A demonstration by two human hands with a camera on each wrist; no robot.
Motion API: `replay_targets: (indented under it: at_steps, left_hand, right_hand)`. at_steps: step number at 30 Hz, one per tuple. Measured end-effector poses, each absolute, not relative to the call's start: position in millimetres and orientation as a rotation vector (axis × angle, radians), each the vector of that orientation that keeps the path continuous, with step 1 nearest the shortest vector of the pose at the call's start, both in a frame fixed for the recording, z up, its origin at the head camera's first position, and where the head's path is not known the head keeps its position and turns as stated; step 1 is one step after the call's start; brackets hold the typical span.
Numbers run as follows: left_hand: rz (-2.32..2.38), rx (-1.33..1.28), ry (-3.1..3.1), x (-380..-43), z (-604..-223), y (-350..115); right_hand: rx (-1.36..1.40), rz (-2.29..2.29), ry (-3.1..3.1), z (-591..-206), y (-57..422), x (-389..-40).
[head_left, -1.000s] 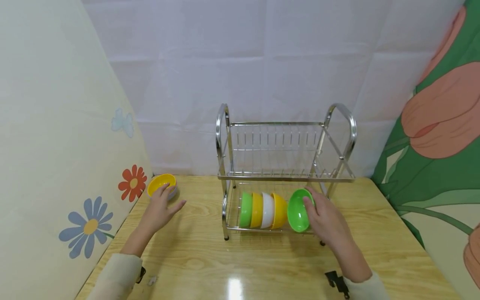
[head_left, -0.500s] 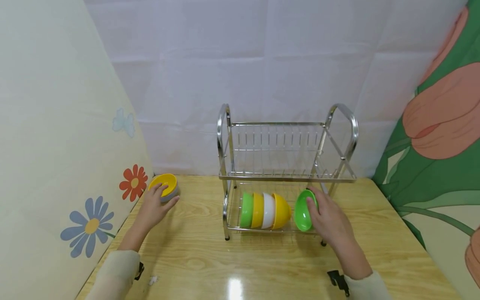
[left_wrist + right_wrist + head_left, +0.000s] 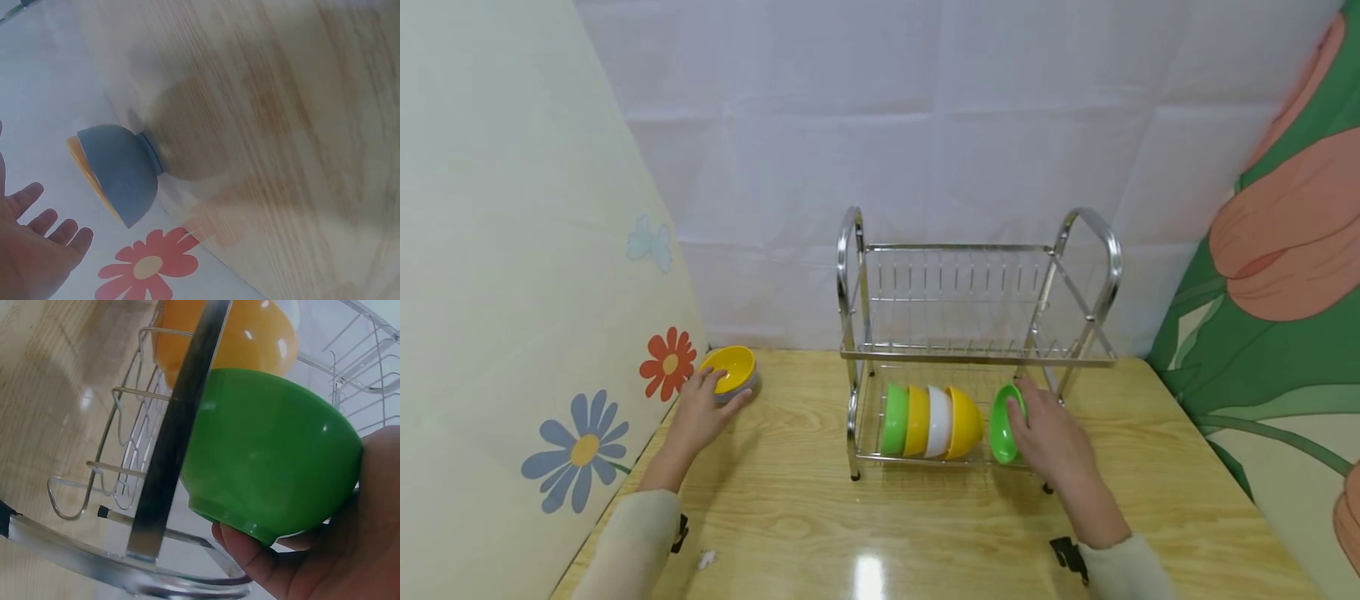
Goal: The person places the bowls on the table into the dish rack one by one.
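Observation:
My right hand (image 3: 1054,437) grips a green bowl (image 3: 1003,429), tipped on its side at the right end of the rack's lower tier. In the right wrist view the thumb and fingers hold the green bowl (image 3: 269,450) near its foot and side. Left of it, a green bowl (image 3: 894,421), a yellow bowl (image 3: 916,421), a white bowl (image 3: 937,423) and another yellow bowl (image 3: 964,423) stand on edge in a row. At the far left, my left hand (image 3: 697,417) hovers with spread fingers by a yellow bowl (image 3: 732,367) nested in a grey-blue bowl (image 3: 122,172), apart from both.
A two-tier chrome dish rack (image 3: 977,360) stands on the wooden table (image 3: 790,508); its upper tier sits above the bowls. A patterned panel (image 3: 550,292) borders the left side, a tulip panel (image 3: 1285,333) the right. A white sheet (image 3: 925,125) hangs behind.
My right hand has shifted the green bowl slightly right, away from the row, and turned it more edge-on. My left hand has drifted a little left beside the nested bowls.

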State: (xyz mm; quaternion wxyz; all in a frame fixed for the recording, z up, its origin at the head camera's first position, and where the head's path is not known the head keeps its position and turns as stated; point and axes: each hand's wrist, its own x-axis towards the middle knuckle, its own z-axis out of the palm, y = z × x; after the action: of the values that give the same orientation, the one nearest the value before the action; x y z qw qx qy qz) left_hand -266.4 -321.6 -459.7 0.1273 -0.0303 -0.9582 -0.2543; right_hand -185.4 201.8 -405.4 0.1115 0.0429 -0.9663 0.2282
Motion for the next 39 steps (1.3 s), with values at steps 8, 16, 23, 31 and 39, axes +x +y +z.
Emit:
replay_targets:
  at_steps: [8, 16, 23, 31, 39]
  left_hand:
    - [-0.771, -0.025, -2.805, -275, -458, -327]
    - [-0.799, -0.003, -2.772, -286, -458, -332]
    - [-0.836, 0.045, -2.794, -296, -457, -333]
    - [-0.914, 0.117, -2.834, -303, -461, -342]
    - [-0.909, 0.172, -2.861, -309, -462, -341]
  right_hand:
    - [0.142, 0.687, -2.832, -413, 194, -194]
    - [0.135, 0.679, -2.876, -417, 187, -199]
    - [0.137, 0.674, -2.902, -421, 183, -203]
    - [0.18, 0.594, -2.881, -427, 177, -211]
    - [0.136, 0.555, -2.902, -434, 170, -214]
